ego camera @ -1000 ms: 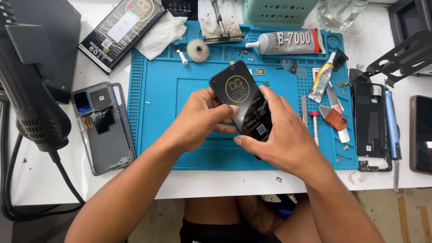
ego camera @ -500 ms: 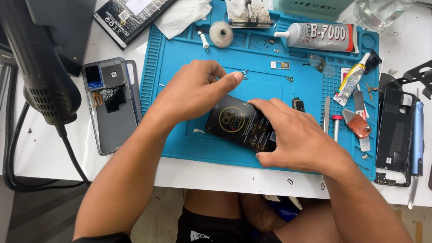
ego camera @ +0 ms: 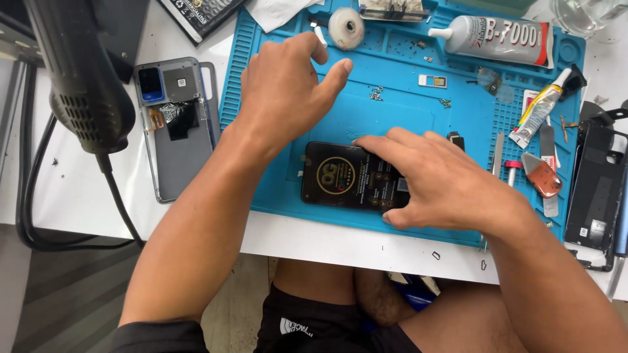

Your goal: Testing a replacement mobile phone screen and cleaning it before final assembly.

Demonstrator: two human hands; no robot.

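A black phone screen panel [ego camera: 343, 176] with a round gold emblem lies flat near the front edge of the blue repair mat [ego camera: 392, 117]. My right hand [ego camera: 438, 180] rests on the panel's right half, fingers spread flat and pressing down on it. My left hand [ego camera: 284, 88] hovers above the mat behind the panel, fingers apart and holding nothing. Its fingertips are close to a white tape roll [ego camera: 345, 27].
An opened grey phone body [ego camera: 175, 124] lies left of the mat, next to a black heat gun [ego camera: 82, 78] with its cable. On the mat's right are a large glue tube [ego camera: 500, 40], a small glue tube [ego camera: 540, 111], a pry tool [ego camera: 543, 176] and loose screws. A black phone frame [ego camera: 596, 196] lies far right.
The screen panel went from held up in both hands to lying flat on the mat. My left hand let go and lifted away toward the back; my right hand stays on it.
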